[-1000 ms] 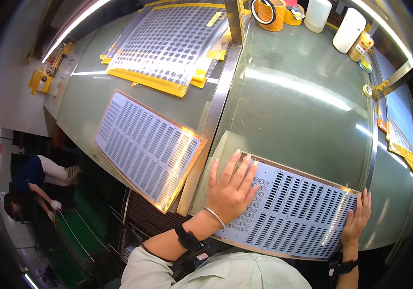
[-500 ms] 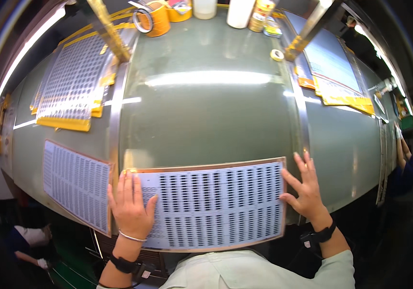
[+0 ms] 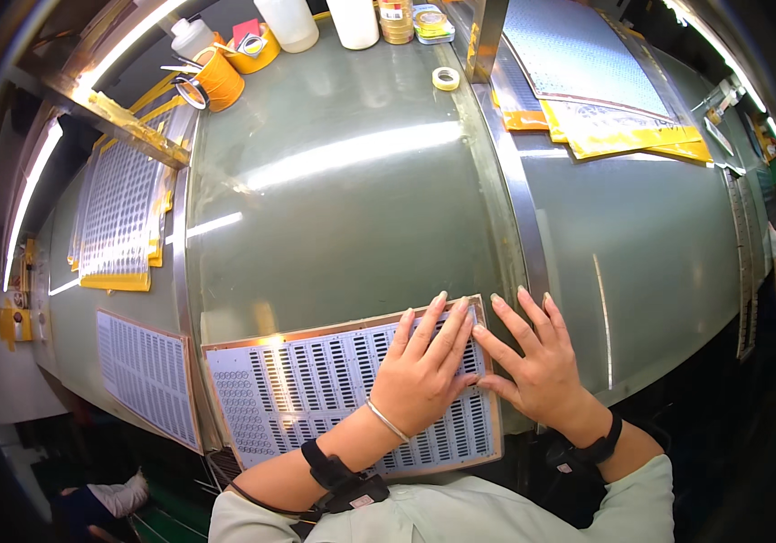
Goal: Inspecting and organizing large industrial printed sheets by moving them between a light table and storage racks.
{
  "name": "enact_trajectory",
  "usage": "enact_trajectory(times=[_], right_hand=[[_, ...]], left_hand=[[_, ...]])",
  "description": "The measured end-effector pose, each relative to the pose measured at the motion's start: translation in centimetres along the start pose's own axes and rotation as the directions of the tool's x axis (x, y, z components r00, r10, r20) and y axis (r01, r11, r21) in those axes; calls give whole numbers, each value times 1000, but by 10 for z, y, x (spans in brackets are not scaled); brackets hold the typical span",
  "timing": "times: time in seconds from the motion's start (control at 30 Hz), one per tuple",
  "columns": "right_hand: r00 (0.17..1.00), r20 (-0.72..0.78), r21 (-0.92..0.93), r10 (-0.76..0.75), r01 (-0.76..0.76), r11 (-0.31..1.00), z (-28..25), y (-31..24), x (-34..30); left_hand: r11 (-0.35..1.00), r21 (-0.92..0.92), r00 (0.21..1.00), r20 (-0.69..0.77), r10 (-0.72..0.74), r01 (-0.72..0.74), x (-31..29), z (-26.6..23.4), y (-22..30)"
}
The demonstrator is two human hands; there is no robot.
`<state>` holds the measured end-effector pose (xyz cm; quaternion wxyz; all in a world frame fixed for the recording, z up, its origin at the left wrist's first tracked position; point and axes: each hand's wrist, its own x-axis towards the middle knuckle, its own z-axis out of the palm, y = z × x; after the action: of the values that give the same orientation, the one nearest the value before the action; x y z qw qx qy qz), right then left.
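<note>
In front of me lies a flat rectangular panel (image 3: 302, 380) like a circuit board sheet, pale with rows of dark slots and a copper-coloured border. My left hand (image 3: 422, 366) reaches across it and lies flat near its upper right corner, fingers stretched out. Just past the right edge, my right hand (image 3: 540, 366) is spread, its thumb and index fingertip close to that edge; whether they touch it is unclear. The two thumbs nearly meet. Neither hand grips anything. To the left, a second slotted panel (image 3: 146, 369) lies at the table's front edge.
The greenish table (image 3: 343, 235) is crossed by metal strips. Patterned sheets with yellow edges lie in stacks at left (image 3: 121, 213) and right (image 3: 623, 127). Along the back stand an orange cup (image 3: 221, 80), white bottles (image 3: 352, 23) and a tape roll (image 3: 446, 79). Metal posts rise at both sides.
My left hand has moved from the panel's left side across to its upper right corner. My right hand stays by the right edge. The view has turned and shifted right.
</note>
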<state>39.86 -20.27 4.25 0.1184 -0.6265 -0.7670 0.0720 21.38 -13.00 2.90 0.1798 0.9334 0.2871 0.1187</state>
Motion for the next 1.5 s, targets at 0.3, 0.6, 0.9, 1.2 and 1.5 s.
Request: enact_trajectory(times=[0.3, 0.6, 0.9, 1.2, 1.5], right_hand=[[999, 27, 103, 19, -21, 995, -6, 8, 12], [998, 63, 116, 14, -22, 993, -3, -10, -32], [973, -108, 155, 202, -184, 971, -1, -41, -105], [701, 312, 762, 641, -588, 272, 16, -75, -135], [725, 484, 873, 490, -437, -217, 49, -89, -133]], left_hand=[[999, -15, 999, 8, 31, -31, 3, 4, -1], [1000, 10, 1000, -2, 24, -24, -5, 5, 2], [975, 218, 999, -14, 35, -31, 0, 8, 3], [988, 51, 988, -53, 145, -143, -46, 5, 40], [987, -23, 930, 330, 159, -161, -85, 1, 49]])
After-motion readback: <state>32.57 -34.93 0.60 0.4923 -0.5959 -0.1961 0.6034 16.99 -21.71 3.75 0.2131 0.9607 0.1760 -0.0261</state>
